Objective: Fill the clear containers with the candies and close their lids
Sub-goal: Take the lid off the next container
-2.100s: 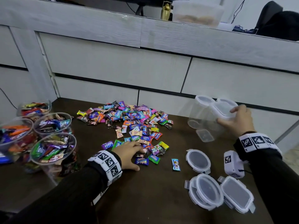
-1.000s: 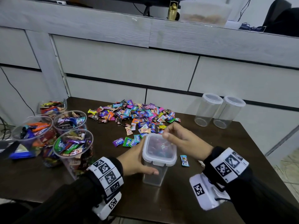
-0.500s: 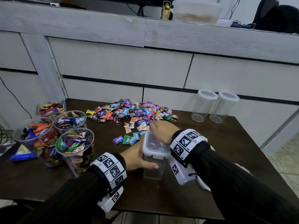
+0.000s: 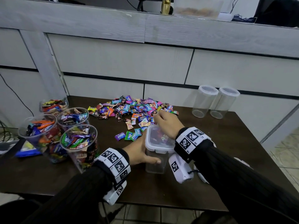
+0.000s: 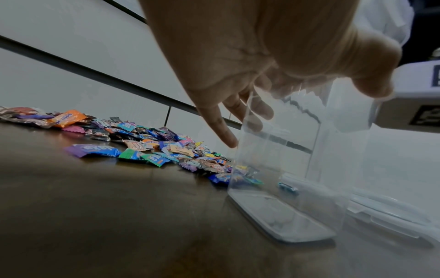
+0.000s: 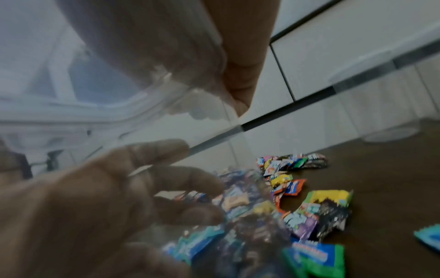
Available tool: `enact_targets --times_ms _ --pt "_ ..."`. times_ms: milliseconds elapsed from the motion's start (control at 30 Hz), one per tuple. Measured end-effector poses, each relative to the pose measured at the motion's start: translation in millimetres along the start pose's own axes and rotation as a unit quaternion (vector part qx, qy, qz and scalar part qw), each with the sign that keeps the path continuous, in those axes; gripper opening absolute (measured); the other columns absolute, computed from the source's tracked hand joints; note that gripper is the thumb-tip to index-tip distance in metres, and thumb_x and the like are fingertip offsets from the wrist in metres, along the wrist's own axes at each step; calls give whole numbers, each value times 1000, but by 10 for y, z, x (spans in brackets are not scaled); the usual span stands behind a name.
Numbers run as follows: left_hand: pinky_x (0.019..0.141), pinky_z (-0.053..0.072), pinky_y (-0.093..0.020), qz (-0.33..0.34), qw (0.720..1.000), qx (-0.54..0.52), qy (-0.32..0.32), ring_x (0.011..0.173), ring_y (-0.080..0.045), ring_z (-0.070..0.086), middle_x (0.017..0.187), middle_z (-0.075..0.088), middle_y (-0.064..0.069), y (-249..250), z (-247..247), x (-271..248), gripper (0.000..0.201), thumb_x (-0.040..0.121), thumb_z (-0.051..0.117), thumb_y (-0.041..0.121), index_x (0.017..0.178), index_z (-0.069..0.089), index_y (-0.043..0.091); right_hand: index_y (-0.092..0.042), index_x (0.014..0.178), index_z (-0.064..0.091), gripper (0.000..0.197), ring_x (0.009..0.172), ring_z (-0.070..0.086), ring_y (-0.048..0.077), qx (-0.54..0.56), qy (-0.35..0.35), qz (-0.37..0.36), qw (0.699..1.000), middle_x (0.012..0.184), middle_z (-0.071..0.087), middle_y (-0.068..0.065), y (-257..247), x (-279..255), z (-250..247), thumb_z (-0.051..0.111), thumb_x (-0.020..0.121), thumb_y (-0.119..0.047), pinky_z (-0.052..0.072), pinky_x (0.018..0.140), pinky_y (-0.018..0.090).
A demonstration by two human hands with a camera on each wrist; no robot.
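A square clear container (image 4: pixel 159 149) stands open near the table's front. My left hand (image 4: pixel 141 151) grips it from the left, thumb on the near wall. In the left wrist view my left hand (image 5: pixel 262 62) wraps the container (image 5: pixel 297 159), whose bottom looks bare. My right hand (image 4: pixel 168 123) reaches past the rim, fingers curled down onto the near edge of the candy pile (image 4: pixel 134 109). What they enclose is hidden. The right wrist view is blurred: right hand (image 6: pixel 238 79) above candies (image 6: pixel 309 210). Two round clear containers (image 4: pixel 204 101) (image 4: pixel 224 102) stand empty at the back right.
Several clear cups full of candies (image 4: pixel 77 143) (image 4: pixel 37 128) crowd the table's left side. White lids (image 5: pixel 393 216) lie right of the square container, mostly hidden under my right arm in the head view. Grey cabinet fronts (image 4: pixel 121 62) rise behind the dark table (image 4: pixel 229 126).
My right hand has moved from over the container's mouth forward to the pile's near edge. The left hand keeps its hold on the container, which was brought from the back right earlier.
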State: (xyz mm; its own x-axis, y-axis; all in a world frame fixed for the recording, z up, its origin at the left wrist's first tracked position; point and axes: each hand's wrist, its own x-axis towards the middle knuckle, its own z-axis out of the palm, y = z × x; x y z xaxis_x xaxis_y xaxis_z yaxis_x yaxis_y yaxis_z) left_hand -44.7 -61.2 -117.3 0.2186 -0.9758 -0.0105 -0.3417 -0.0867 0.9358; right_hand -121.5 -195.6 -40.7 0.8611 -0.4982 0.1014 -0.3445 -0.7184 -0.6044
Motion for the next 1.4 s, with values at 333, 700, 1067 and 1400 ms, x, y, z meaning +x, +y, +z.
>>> enact_targets --times_ms 333,700,1067,1400 --pt "108 36 -19 -2 1000 -10 8 126 1 49 134 54 12 -80 12 13 91 68 87 12 141 34 21 -15 87 54 56 81 58 24 -59 -31 84 994 84 62 4 265 -298 -168 35 88 -67 39 67 32" --pt "103 37 -12 -22 1000 -16 7 124 4 50 134 53 13 -43 22 -5 99 64 88 26 144 31 16 -22 73 48 44 68 57 13 57 23 89 994 71 61 -4 326 -370 -41 57 79 -65 36 53 26" --pt "106 35 -15 -5 995 56 80 126 12 43 130 47 37 -26 53 -41 103 46 87 63 126 23 65 -24 105 46 64 55 61 11 174 -37 112 978 85 61 -1 285 -483 -190 74 63 -63 46 40 27" --pt "96 41 -30 -47 984 162 63 122 -8 48 127 44 16 105 -219 -218 87 54 86 59 121 33 42 -9 123 45 73 77 58 17 232 -104 15 967 96 65 10 385 -506 -451 85 62 -19 52 81 36"
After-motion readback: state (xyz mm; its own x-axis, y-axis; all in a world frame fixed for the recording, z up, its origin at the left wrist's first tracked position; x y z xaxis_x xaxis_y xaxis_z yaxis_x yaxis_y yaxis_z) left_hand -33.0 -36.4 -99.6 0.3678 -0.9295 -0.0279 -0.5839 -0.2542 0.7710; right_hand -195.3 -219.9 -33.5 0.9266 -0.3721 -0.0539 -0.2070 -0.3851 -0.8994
